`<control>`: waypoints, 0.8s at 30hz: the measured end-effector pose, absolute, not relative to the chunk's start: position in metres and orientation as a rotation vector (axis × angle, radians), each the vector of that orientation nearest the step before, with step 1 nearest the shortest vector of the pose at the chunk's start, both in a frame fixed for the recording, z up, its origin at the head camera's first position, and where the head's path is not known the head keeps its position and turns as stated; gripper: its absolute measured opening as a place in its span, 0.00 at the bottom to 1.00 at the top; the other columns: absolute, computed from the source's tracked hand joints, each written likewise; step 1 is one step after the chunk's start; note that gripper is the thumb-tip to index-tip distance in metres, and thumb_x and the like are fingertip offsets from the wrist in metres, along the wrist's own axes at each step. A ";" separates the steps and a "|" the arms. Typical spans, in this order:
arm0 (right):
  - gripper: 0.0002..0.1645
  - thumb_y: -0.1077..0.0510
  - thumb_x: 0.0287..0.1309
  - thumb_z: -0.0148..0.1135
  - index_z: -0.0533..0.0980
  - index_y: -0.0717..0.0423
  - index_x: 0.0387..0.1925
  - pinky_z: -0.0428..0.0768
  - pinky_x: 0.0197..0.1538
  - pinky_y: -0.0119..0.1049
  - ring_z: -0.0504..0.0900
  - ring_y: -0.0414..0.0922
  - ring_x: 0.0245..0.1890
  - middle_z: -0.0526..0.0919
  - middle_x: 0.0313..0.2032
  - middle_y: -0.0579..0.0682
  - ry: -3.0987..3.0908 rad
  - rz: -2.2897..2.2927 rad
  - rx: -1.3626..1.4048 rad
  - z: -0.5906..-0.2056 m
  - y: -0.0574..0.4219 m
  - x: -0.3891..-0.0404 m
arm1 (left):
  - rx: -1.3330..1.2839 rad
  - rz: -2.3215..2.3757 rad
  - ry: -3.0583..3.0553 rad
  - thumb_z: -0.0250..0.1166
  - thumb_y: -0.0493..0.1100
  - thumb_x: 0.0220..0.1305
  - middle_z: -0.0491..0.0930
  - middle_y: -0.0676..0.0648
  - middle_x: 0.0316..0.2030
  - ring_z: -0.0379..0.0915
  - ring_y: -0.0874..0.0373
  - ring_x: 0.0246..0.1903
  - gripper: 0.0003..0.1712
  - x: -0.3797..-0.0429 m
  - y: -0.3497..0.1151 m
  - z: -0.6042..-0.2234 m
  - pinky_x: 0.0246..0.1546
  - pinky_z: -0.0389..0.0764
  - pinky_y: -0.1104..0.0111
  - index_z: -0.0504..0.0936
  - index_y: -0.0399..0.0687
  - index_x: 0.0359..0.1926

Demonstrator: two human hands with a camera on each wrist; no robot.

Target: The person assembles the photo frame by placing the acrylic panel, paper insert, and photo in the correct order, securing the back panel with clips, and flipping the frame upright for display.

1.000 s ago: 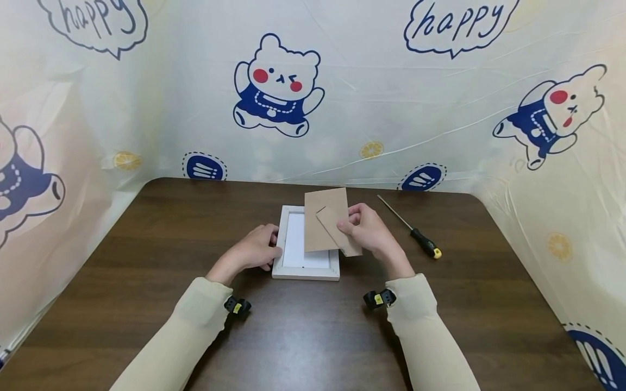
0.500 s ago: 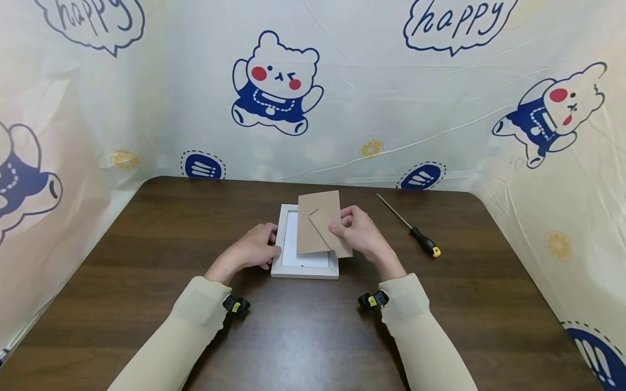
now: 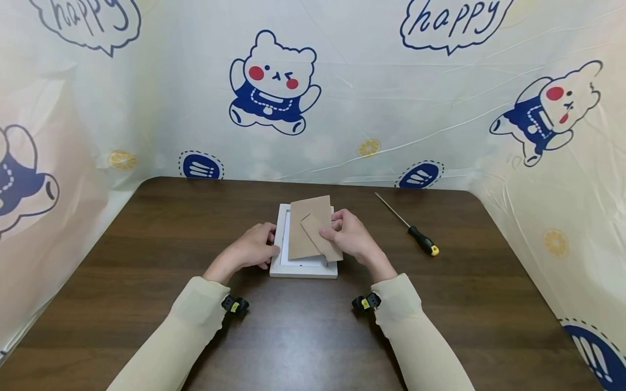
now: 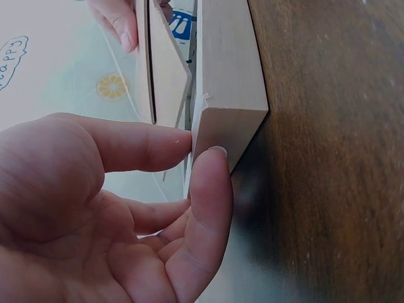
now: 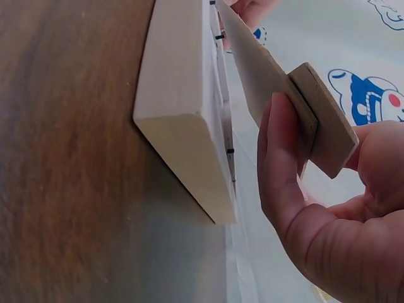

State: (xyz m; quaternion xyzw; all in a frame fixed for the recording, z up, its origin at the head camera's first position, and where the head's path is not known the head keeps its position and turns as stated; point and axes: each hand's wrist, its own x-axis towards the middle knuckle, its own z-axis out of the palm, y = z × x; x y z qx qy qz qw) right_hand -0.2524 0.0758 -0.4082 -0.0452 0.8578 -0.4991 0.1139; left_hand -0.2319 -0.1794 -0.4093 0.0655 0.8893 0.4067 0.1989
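A white picture frame (image 3: 303, 273) lies face down on the table, with a white sheet inside it. My left hand (image 3: 254, 247) grips its left edge, thumb and fingers at the side bar (image 4: 230, 57). My right hand (image 3: 352, 236) pinches the right side of a brown backing board (image 3: 297, 239) with a narrow stand leg (image 5: 328, 126) on its outer face. The board slants over the frame's opening and covers most of the white sheet in the head view. Small dark tabs stick out along the frame's inner edge in the right wrist view.
A screwdriver (image 3: 421, 240) with a black and yellow handle lies to the right of the hands, its shaft pointing to the back. The dark wooden table (image 3: 489, 304) ends at a printed curtain (image 3: 195, 98) behind and at the sides.
My right hand has carried the backing board left and slightly lower over the frame, hiding more of the white sheet. My left hand has kept its hold on the frame's edge.
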 end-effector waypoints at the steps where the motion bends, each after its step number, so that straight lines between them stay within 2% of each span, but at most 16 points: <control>1: 0.27 0.57 0.71 0.70 0.69 0.64 0.62 0.82 0.46 0.39 0.82 0.49 0.42 0.81 0.45 0.58 2.512 -1.467 -0.133 -0.409 0.075 -0.252 | 0.185 1.139 2.487 0.61 0.33 0.73 0.69 0.31 0.59 0.78 0.50 0.33 0.35 -0.232 -0.180 -0.409 0.30 0.89 0.64 0.61 0.26 0.75; 24: 0.28 0.57 0.70 0.71 0.69 0.64 0.62 0.84 0.48 0.41 0.83 0.50 0.44 0.80 0.47 0.59 2.485 -1.464 -0.116 -0.414 0.066 -0.249 | 0.184 1.145 2.490 0.61 0.33 0.73 0.69 0.31 0.58 0.78 0.50 0.33 0.34 -0.232 -0.180 -0.411 0.30 0.89 0.63 0.61 0.26 0.74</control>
